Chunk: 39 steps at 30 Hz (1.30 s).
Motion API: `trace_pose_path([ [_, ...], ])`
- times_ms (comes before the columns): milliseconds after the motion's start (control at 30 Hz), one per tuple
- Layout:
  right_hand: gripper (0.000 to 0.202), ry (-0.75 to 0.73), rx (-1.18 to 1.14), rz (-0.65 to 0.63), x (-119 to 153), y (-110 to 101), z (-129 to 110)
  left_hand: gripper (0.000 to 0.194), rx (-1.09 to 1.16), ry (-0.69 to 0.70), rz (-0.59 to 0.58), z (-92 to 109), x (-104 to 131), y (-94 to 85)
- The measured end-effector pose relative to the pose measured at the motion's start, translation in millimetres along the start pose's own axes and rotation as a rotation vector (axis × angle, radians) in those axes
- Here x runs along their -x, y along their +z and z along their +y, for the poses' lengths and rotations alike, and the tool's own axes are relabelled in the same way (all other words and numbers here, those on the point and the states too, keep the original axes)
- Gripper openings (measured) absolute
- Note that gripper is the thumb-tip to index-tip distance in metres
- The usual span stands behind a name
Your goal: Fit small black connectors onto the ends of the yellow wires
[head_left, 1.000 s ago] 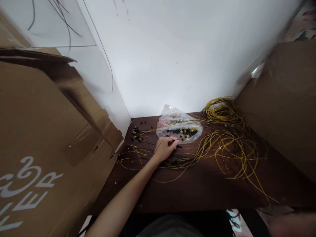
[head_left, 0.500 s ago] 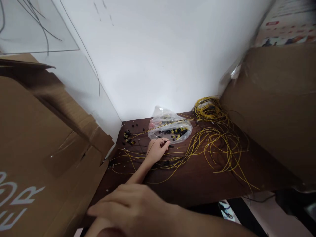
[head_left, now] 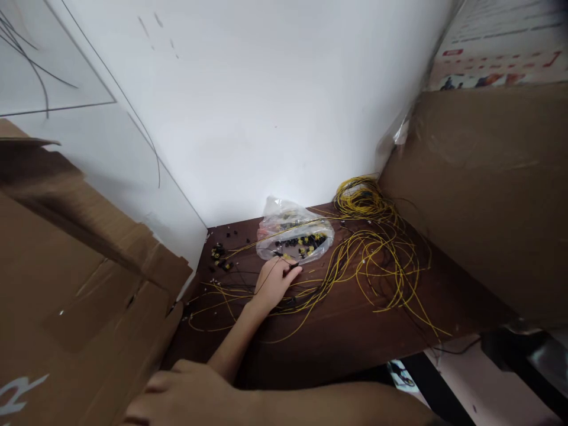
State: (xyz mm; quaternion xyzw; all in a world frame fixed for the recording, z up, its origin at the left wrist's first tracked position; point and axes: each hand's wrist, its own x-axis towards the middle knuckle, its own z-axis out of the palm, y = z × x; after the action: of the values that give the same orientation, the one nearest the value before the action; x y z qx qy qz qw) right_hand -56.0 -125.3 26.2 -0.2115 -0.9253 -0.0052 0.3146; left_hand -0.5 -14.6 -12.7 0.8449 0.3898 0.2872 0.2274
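Observation:
My left hand (head_left: pixel 271 287) reaches over the brown tabletop, its thumb and fingers closed on a small black connector (head_left: pixel 293 266) with a thin dark wire. Just behind it lies a clear plastic bag (head_left: pixel 280 208) holding black and yellow connectors (head_left: pixel 306 244). Yellow and black wires (head_left: pixel 319 293) run beside and beneath the hand. Nearer the camera, my right hand (head_left: pixel 181 393) sits low in the picture, its arm crossing from the right. The right fingers are curled and partly cut off by the frame edge; what they hold is hidden.
Loose connectors (head_left: pixel 218 253) lie left of the bag. A coiled yellow wire bundle (head_left: pixel 361 201) rests at the back right, with looser loops (head_left: pixel 397 266) in front. Cardboard boxes stand left (head_left: pixel 89 296) and right (head_left: pixel 479 195), and a white wall (head_left: pixel 266 106) rises behind.
The camera view has shifted slightly. My right hand has moved down and left, its fingers now more curled. My left hand stays near the bag's front edge, still pinching the black piece.

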Motion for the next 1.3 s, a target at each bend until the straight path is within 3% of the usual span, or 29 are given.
trace_pose_path([
  [100, 0.028, -0.004, -0.132, -0.024, 11, -32, 15, 0.025, -0.012, 0.002, -0.018, 5, 1, -4.6],
  [200, 0.027, 0.071, -0.231, 0.104, 33, -75, 41, 0.016, 0.009, -0.022, 0.015, 14, 4, -11.8],
  [300, 0.019, 0.243, -0.210, 0.205, 63, -115, 78, 0.016, 0.057, -0.067, 0.049, 22, 9, -19.8],
  [433, 0.019, 0.397, -0.145, 0.149, 102, -142, 121, 0.020, 0.104, -0.129, 0.066, 30, 18, -28.7],
  [600, 0.016, 0.471, -0.221, 0.100, 125, -133, 141, 0.023, 0.345, -0.269, 0.112, 33, 28, -27.8],
  [800, 0.018, 0.443, -0.214, 0.169, 131, -120, 146, 0.025, 0.444, -0.351, 0.157, 34, 29, -17.9],
  [967, 0.018, 0.442, -0.173, 0.176, 140, -120, 150, 0.025, 0.418, -0.331, 0.135, 36, 23, -13.4],
  [1100, 0.020, 0.470, -0.119, 0.150, 143, -119, 149, 0.033, 0.266, -0.298, 0.117, 49, 21, -17.6],
  [1200, 0.020, 0.498, -0.102, 0.122, 143, -119, 149, 0.042, 0.062, -0.218, 0.132, 53, 46, -24.7],
  [1300, 0.018, 0.519, -0.105, 0.112, 143, -119, 150, 0.054, -0.052, -0.127, 0.014, 24, 118, -31.5],
])
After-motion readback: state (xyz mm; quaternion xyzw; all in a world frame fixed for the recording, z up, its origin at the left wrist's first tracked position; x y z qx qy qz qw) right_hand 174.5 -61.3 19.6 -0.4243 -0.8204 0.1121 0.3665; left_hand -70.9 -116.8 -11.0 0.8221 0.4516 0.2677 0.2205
